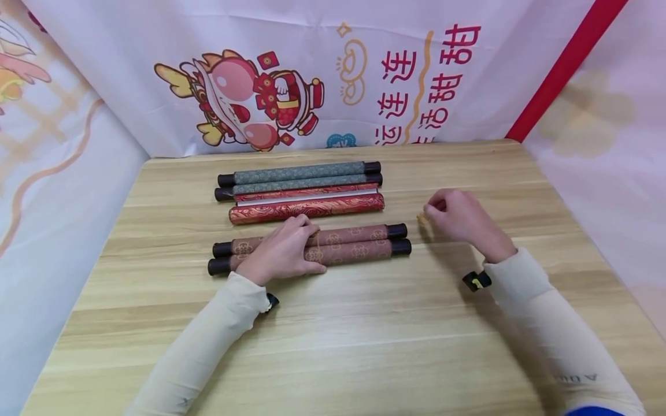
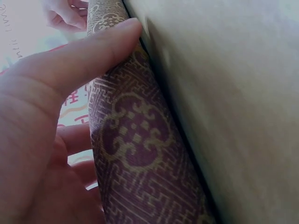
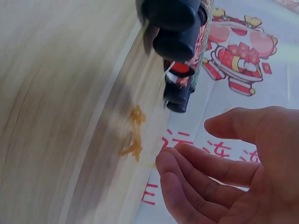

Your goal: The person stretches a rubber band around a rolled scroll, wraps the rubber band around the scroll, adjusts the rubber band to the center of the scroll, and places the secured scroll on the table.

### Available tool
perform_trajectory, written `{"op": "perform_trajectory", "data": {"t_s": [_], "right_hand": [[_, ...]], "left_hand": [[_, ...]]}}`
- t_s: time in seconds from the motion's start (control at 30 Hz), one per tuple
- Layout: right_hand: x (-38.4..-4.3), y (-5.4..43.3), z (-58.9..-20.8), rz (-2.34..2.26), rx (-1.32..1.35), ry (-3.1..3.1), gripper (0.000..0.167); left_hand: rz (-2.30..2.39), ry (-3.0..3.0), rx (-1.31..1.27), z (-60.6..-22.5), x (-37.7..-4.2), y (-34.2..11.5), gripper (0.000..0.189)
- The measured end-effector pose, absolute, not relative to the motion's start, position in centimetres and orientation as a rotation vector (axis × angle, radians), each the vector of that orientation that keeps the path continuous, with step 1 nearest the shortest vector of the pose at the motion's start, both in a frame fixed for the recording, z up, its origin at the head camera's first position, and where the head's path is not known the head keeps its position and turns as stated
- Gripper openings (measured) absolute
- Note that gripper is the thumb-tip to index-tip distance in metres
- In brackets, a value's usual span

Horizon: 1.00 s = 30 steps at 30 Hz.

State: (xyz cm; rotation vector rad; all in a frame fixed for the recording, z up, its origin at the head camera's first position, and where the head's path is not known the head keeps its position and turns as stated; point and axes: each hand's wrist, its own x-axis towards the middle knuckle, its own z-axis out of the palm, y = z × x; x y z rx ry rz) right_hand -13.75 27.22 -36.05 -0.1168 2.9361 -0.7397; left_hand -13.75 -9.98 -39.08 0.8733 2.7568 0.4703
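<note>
Across the brown patterned scroll [image 1: 359, 252], rolled up as two parallel rolls with dark end knobs, lies my left hand [image 1: 286, 248]. It grips the rolls, fingers over the far side and thumb [image 2: 93, 58] along the near one. To the right of the knobs hovers my right hand [image 1: 460, 216], its fingers bent and its thumb apart from them in the right wrist view. A small tangled yellow band [image 3: 135, 135] lies on the table near those fingertips, with a gap between. Whether it is a cord or a rubber band I cannot tell.
Behind the brown scroll lies a red patterned scroll [image 1: 307, 208] with a pale strip showing between its rolls. Farther back is a grey-green scroll [image 1: 299, 173] with dark knobs. A printed white cloth [image 1: 322, 34] hangs behind the wooden table [image 1: 338, 346].
</note>
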Motion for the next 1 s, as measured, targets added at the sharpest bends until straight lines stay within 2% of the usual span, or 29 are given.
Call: {"op": "perform_trajectory", "data": {"t_s": [0.33, 0.63, 1.0], "right_hand": [[-14.1, 28.4, -36.7, -0.691, -0.092, 2.948, 0.025], [-14.1, 29.0, -36.7, -0.627, -0.054, 2.919, 0.023], [-13.9, 28.6, -37.7, -0.618, 0.003, 2.835, 0.028]], "left_hand": [[0.491, 2.731, 0.825, -39.0, -13.7, -10.2, 0.097], [0.658, 2.738, 0.853, -38.1, -14.4, -11.2, 0.064], [0.752, 2.737, 1.011, -37.7, -15.0, -10.1, 0.048]]}}
